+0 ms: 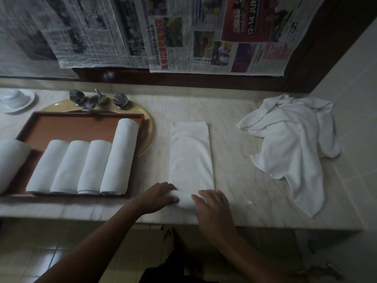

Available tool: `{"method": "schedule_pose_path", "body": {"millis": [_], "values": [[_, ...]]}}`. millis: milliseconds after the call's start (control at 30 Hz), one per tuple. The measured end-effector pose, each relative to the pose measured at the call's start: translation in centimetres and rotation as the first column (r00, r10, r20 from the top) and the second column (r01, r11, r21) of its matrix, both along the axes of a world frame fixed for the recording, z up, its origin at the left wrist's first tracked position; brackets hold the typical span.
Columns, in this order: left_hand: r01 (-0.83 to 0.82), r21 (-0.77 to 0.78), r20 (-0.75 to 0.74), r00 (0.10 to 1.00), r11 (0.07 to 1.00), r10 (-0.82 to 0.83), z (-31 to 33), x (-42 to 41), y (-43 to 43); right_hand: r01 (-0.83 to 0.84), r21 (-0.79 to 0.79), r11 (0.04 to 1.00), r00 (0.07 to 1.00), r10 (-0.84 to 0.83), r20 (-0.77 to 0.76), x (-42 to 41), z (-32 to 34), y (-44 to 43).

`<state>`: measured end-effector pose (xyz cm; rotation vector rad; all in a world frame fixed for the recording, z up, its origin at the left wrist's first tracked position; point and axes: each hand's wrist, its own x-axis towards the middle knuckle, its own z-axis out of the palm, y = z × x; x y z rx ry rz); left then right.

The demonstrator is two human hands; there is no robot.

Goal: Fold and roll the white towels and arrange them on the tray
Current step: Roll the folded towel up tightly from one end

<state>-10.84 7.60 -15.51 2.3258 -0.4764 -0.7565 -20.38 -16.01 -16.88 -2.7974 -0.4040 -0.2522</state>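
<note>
Towel (190,152): flat on the bench (244,180), stretching away beyond the fingers.
Left hand (161,198): fingers and thumb curled round the end of the roll (184,201).
Right hand (212,207): fingers spread, resting on the roll; the view is dim, so grip uncertain.
Risk: uneven pushing would cone the roll; slack fingers would leave it loose.

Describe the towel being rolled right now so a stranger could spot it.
On the marble counter, look between the wooden tray on the left and the crumpled towel heap on the right. A long folded towel lies flat there, the left hand and right hand on its near end. Unlike the tray's finished rolls, only that end is rolled.
</note>
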Motion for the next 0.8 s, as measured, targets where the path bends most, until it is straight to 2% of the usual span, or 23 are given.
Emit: {"method": "schedule_pose_path", "body": {"millis": [67,133,200,267,367,467,600,800], "values": [[0.012,0.042,-0.05,0.999,0.999,-0.01,0.6,0.5,-0.4,0.013,-0.06,0.998,0.995,-0.019,-0.094,-0.9,-0.7,0.7],[-0.008,0.102,-0.023,1.0,0.995,0.01,0.9,0.2,-0.8,0.015,-0.115,0.993,0.981,-0.037,-0.192,-1.0,-1.3,0.8],[-0.078,0.206,0.156,0.987,0.975,0.046,1.0,-1.0,-1.3,-0.011,-0.129,0.992,0.974,-0.019,-0.228,-0.6,-1.8,0.6],[-0.131,0.248,0.367,0.93,0.96,0.032,0.9,-2.8,-2.3,-0.024,-0.139,0.99,0.974,-0.009,-0.228,0.2,-2.1,0.4],[-0.093,0.272,0.539,0.839,0.958,-0.071,0.0,-5.4,-4.0,-0.033,-0.145,0.989,0.973,-0.002,-0.232,1.5,-2.2,0.1],[-0.038,0.384,0.536,0.823,0.923,-0.189,-1.9,-6.6,-5.1,-0.079,-0.212,0.974,0.96,0.017,-0.281,3.2,-1.6,-0.2],[-0.031,0.442,0.509,0.832,0.897,-0.222,-3.0,-4.8,-4.7,-0.128,-0.243,0.962,0.951,0.049,-0.305,5.5,-0.4,-0.5],[0.016,0.407,0.406,0.893,0.913,-0.196,-1.7,-1.9,-3.7,-0.168,-0.081,0.982,0.936,0.133,-0.326,5.8,-0.2,-2.0]]}}
